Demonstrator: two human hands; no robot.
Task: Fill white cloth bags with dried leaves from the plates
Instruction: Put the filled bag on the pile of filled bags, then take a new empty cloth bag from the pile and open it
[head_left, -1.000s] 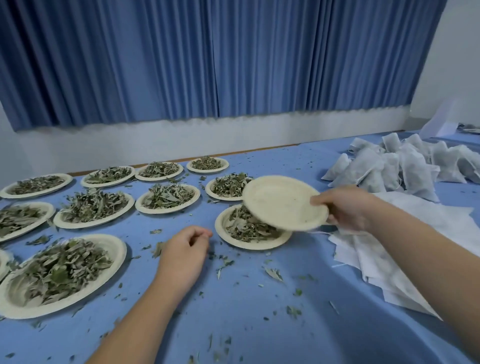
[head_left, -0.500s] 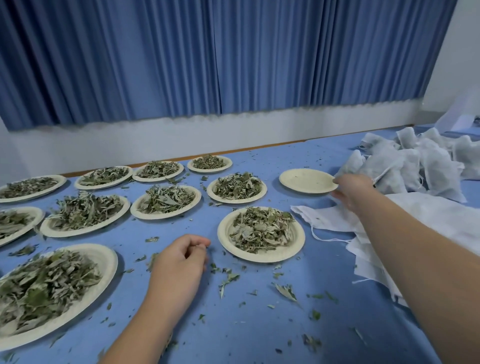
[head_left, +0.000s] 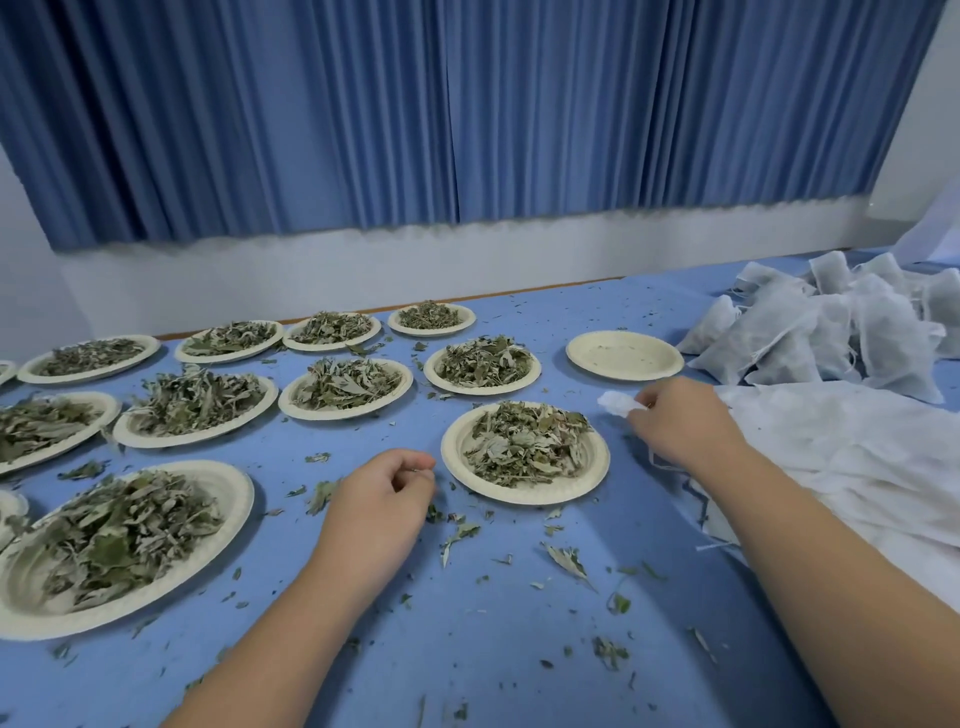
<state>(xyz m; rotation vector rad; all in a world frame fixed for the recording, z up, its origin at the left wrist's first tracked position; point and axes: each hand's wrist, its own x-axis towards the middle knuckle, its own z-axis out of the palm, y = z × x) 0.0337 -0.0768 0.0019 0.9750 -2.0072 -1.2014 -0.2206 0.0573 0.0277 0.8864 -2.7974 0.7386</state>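
My right hand (head_left: 680, 426) pinches the corner of a white cloth bag (head_left: 615, 404) at the left edge of a pile of flat empty bags (head_left: 852, 467). Just left of it stands a paper plate (head_left: 462, 457) heaped with dried leaves (head_left: 524, 441). My left hand (head_left: 382, 499) rests on the blue table left of that plate, fingers loosely curled, holding nothing. An empty plate (head_left: 623, 356) sits behind, next to a heap of filled bags (head_left: 831, 332).
Several more plates of dried leaves (head_left: 343, 387) cover the left and back of the blue table (head_left: 493, 623). A large plate (head_left: 119, 540) lies near my left arm. Loose leaf bits are scattered over the cloth. Blue curtains hang behind.
My right hand set the empty plate down at the back, then drew back to the flat bags and pinched one. My left hand stayed in place.
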